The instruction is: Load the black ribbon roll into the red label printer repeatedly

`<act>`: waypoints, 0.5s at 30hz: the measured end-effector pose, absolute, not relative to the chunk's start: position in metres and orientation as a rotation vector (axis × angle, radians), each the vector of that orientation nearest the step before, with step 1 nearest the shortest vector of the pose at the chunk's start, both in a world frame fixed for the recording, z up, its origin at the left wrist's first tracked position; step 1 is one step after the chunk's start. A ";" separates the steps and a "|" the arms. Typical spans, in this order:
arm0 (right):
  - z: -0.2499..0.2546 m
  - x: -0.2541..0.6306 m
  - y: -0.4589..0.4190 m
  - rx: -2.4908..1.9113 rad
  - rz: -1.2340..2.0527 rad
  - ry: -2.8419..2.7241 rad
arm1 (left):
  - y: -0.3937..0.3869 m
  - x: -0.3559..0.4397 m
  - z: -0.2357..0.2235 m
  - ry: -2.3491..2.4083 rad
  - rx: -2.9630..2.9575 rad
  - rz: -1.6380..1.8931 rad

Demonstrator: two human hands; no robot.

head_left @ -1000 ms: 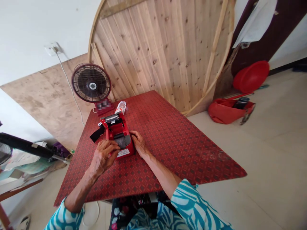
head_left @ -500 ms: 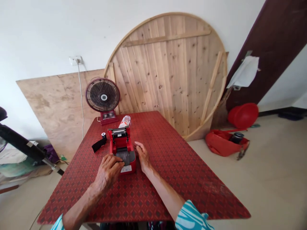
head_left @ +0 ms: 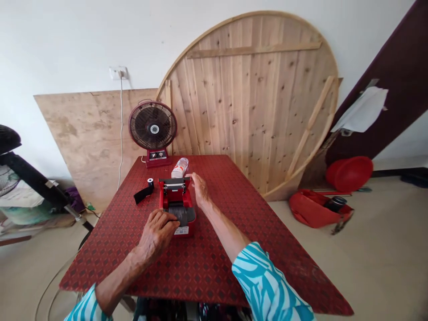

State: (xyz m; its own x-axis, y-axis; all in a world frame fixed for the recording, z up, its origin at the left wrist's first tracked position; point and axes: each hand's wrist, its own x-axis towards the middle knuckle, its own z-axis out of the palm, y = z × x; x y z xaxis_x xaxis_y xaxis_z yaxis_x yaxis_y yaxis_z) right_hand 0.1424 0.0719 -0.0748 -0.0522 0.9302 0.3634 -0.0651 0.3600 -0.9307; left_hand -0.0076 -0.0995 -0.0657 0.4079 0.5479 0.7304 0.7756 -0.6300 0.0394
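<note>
A small red label printer (head_left: pixel 191 226) stands on the table with its lid (head_left: pixel 174 182) swung up. A dark grey strip of film (head_left: pixel 179 215) lies over its front part. My left hand (head_left: pixel 159 226) is curled at the printer's front left, its fingertips closed on the strip. My right hand (head_left: pixel 200 191) is at the top right corner of the raised lid, with its fingers gripping the edge; part of that grip is hidden. Left of the printer lies a small roll of black ribbon (head_left: pixel 143 194), partly unwound. A clear plastic bottle (head_left: pixel 180 167) lies behind the lid.
The table (head_left: pixel 227 249) has a red patterned cover. At its far left stands a dark red fan (head_left: pixel 153 129). A round wooden tabletop (head_left: pixel 250 98) leans on the wall. On the floor at right are a red bag (head_left: pixel 306 211) and a red basin (head_left: pixel 349 174).
My right hand has moved from the printer's right side up to the raised lid's corner. My left hand stays at the strip. The whole view has shifted slightly.
</note>
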 end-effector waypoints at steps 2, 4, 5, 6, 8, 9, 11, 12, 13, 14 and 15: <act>-0.073 0.146 0.059 -0.902 1.007 -1.291 | -0.100 -0.008 -0.066 -1.152 -2.352 -1.060; -0.075 0.149 0.046 -0.916 1.002 -1.254 | -0.101 -0.008 -0.067 -1.153 -2.337 -1.063; -0.076 0.151 0.039 -0.929 1.013 -1.233 | -0.100 -0.008 -0.067 -1.153 -2.328 -1.065; -0.079 0.152 0.033 -0.941 1.035 -1.204 | -0.100 -0.008 -0.067 -1.151 -2.316 -1.070; -0.085 0.153 0.023 -0.945 1.091 -1.148 | -0.101 -0.007 -0.067 -1.146 -2.305 -1.072; -0.088 0.153 0.018 -0.937 1.120 -1.127 | -0.101 -0.007 -0.067 -1.145 -2.307 -1.068; -0.092 0.153 0.012 -0.920 1.169 -1.098 | -0.102 -0.008 -0.066 -1.150 -2.336 -1.062; -0.094 0.152 0.010 -0.920 1.188 -1.089 | -0.102 -0.010 -0.066 -1.154 -2.364 -1.075; -0.095 0.152 0.009 -0.921 1.204 -1.084 | -0.102 -0.012 -0.065 -1.171 -2.402 -1.110; -0.095 0.152 0.008 -0.922 1.215 -1.082 | -0.101 -0.014 -0.065 -1.215 -2.437 -1.177; -0.095 0.152 0.007 -0.922 1.224 -1.080 | -0.099 -0.017 -0.065 -1.293 -2.454 -1.286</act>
